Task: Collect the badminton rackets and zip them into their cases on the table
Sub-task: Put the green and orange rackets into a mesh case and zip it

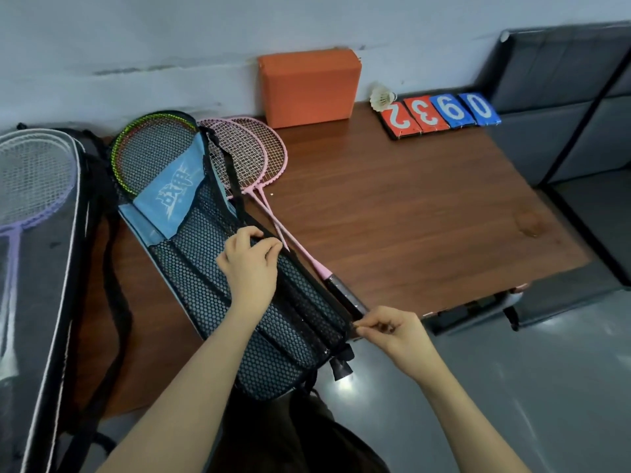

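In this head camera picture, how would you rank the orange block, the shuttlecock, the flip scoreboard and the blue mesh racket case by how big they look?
1. blue mesh racket case, though it lies nearest the camera
2. orange block and flip scoreboard: look too alike to rank
3. shuttlecock

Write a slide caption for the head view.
Left hand steadies the blue mesh case while right hand pinches its zipper end.
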Demonstrator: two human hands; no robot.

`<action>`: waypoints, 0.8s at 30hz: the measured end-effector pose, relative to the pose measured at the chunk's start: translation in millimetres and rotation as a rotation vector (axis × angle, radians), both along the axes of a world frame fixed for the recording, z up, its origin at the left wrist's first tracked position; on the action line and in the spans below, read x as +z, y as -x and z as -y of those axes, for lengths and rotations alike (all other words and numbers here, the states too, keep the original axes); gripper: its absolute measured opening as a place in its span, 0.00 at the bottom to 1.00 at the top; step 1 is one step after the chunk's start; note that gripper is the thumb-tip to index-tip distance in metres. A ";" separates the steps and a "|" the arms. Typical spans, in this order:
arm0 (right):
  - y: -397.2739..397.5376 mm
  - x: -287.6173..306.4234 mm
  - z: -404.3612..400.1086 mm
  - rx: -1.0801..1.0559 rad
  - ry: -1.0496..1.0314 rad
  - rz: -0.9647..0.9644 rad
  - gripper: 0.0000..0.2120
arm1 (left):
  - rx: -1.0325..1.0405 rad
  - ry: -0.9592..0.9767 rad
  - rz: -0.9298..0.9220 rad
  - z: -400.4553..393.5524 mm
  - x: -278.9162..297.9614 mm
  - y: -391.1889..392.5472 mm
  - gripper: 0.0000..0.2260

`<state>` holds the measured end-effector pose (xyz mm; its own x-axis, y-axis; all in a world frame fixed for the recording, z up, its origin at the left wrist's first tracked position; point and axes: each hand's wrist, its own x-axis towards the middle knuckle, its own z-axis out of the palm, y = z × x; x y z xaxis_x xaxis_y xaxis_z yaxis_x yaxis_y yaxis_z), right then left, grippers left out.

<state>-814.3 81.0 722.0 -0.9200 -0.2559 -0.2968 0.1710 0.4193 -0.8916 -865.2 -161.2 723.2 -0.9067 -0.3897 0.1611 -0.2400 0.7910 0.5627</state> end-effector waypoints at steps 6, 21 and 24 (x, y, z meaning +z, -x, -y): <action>-7.2 -1.6 1.6 0.163 -0.129 0.044 0.06 | -0.031 -0.034 -0.023 -5.0 0.6 3.8 0.08; 83.2 -3.3 119.2 0.262 -0.442 -0.336 0.26 | 0.207 -0.112 0.394 56.9 -28.7 -46.1 0.25; 97.7 -2.9 148.8 0.322 -0.477 -0.380 0.25 | 0.203 -0.233 0.444 62.4 -34.2 -44.6 0.28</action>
<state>-912.0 -67.8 719.1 -0.8828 -0.4552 -0.1163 -0.3160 0.7583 -0.5702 -820.6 -223.6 688.9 -0.7708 -0.5439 -0.3316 -0.6296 0.5707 0.5273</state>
